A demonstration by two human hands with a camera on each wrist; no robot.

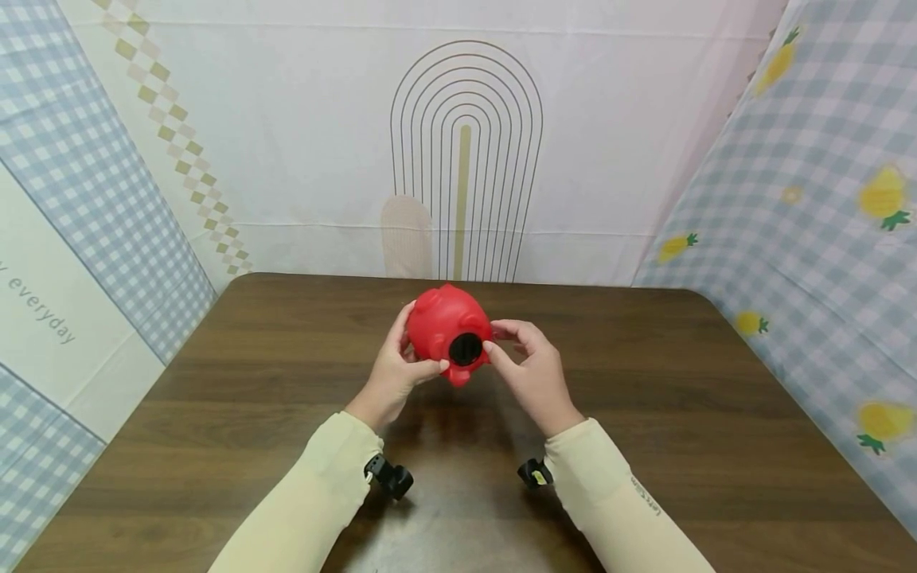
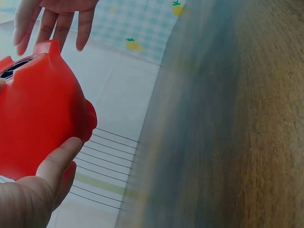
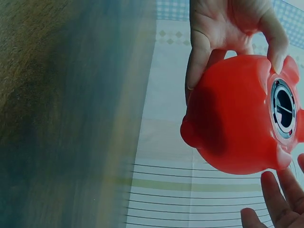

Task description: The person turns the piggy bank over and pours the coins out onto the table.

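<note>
A red piggy bank is held above the table, its underside with short stubby feet turned toward me. Among the feet sits a round black plug with a bar across it. My left hand grips the bank from the left, thumb by the plug's side and fingers behind the body. In the right wrist view that left hand shows at the top. My right hand is at the bank's right side, thumb close to the plug's edge. Its fingers extend loosely near a foot; contact is unclear.
The brown wooden table lies beneath both arms. A white cloth with arch lines hangs behind it. Checked cloth with a pineapple print flanks the right side, and blue checked cloth the left.
</note>
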